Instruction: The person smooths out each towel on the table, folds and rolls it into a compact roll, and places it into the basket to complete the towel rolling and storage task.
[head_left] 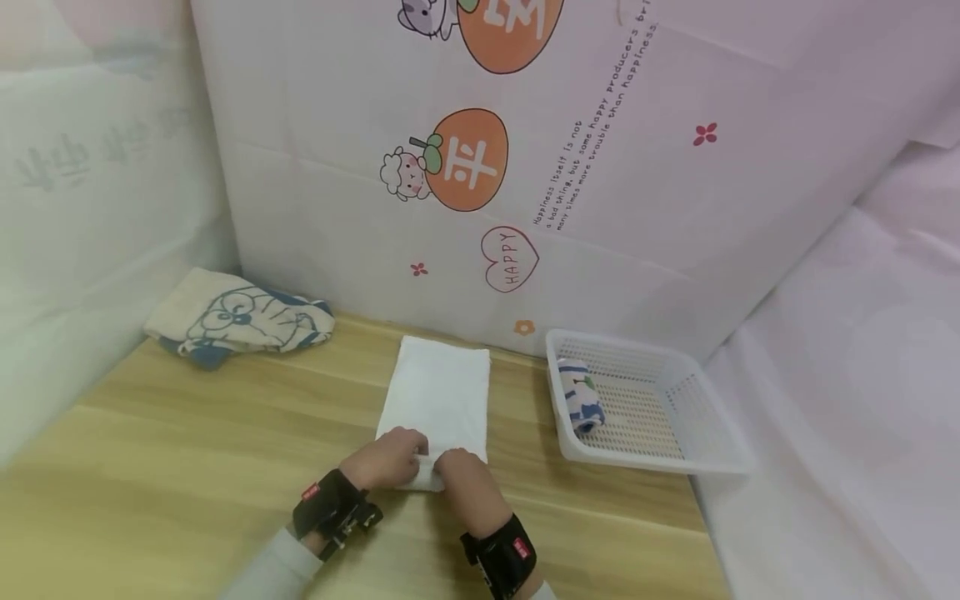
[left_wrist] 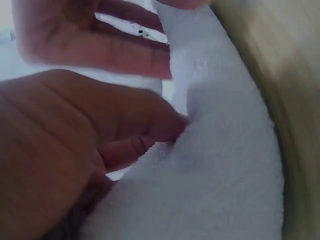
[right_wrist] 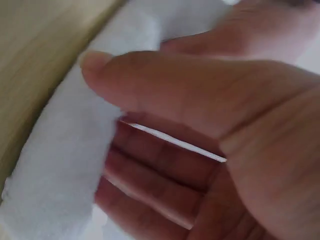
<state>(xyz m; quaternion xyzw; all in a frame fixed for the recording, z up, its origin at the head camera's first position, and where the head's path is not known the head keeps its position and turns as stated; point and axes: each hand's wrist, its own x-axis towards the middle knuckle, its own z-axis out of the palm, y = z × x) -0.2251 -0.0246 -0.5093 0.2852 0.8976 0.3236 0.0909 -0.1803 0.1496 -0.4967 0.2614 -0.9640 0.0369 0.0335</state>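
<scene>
A white towel (head_left: 441,392) lies lengthwise on the table, its near end turned up into a narrow fold. My left hand (head_left: 392,457) pinches the left part of that fold, thumb on the near side, while my right hand (head_left: 471,487) holds its right part. In the left wrist view the raised towel edge (left_wrist: 220,150) runs between the thumb and the fingers, which are partly hidden behind the cloth. From the right wrist, the thumb (right_wrist: 145,90) presses on the near face of the folded cloth (right_wrist: 65,145), and the other fingers lie behind it.
At the back right stands a white plastic basket (head_left: 723,454) holding a rolled blue-and-white patterned cloth (head_left: 581,396). A crumpled cream-and-blue towel with a cartoon face (head_left: 243,321) lies at the back left. Printed white sheeting (head_left: 337,225) walls in the wooden table (head_left: 187,467).
</scene>
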